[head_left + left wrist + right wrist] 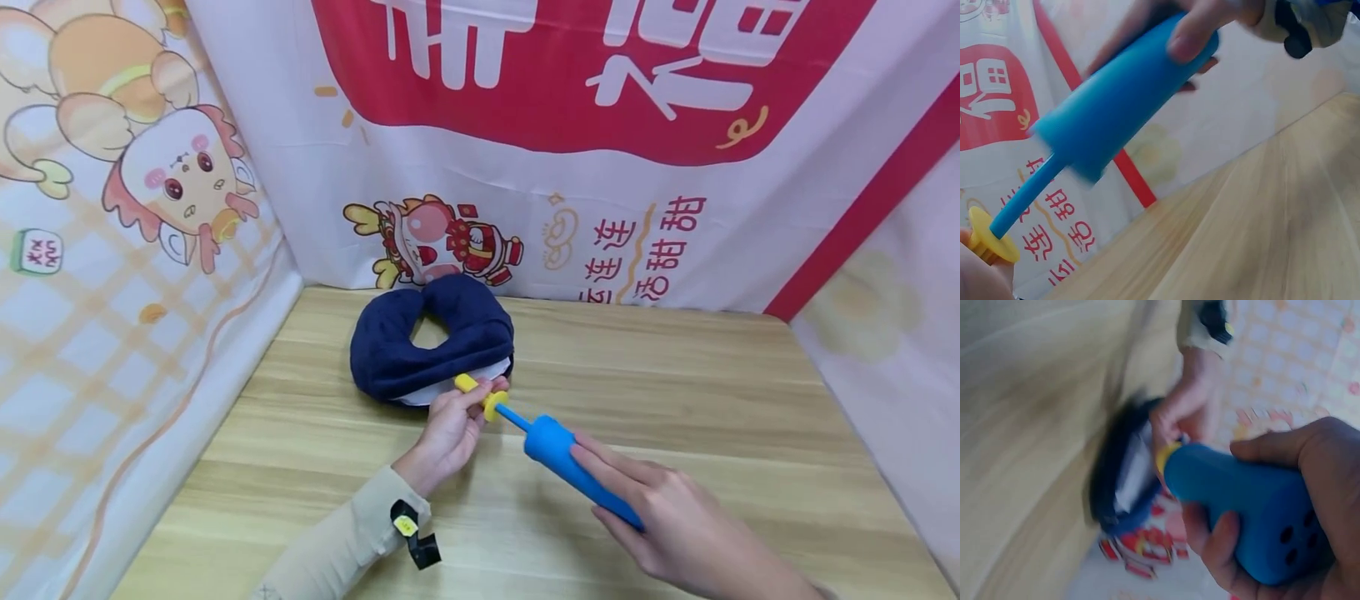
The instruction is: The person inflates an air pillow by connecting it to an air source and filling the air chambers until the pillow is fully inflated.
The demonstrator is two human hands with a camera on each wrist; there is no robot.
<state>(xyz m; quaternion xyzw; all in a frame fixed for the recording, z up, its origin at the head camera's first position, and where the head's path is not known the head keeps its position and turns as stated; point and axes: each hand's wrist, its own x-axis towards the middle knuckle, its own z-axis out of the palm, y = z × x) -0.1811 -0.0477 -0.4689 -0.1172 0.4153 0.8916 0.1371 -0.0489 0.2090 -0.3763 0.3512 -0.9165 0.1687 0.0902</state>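
Note:
A navy U-shaped neck pillow (390,350) lies on the table, with a white strip (435,390) showing along its near edge. Just in front of it, my left hand (450,429) pinches the yellow end piece (467,382) of a hand pump. From that piece a thin blue rod (1025,197) runs into the thick blue barrel (570,467). My right hand (682,517) grips the barrel, fingers wrapped round it in the right wrist view, where dark holes (1291,544) show in its end. Whether the yellow tip touches the pillow, I cannot tell.
The wood-grain table (675,375) extends to both sides of the pillow. Behind it hangs a white and red printed cloth (450,167). A cartoon-printed cloth (150,333) covers the left side, and a pale cloth (885,375) the right.

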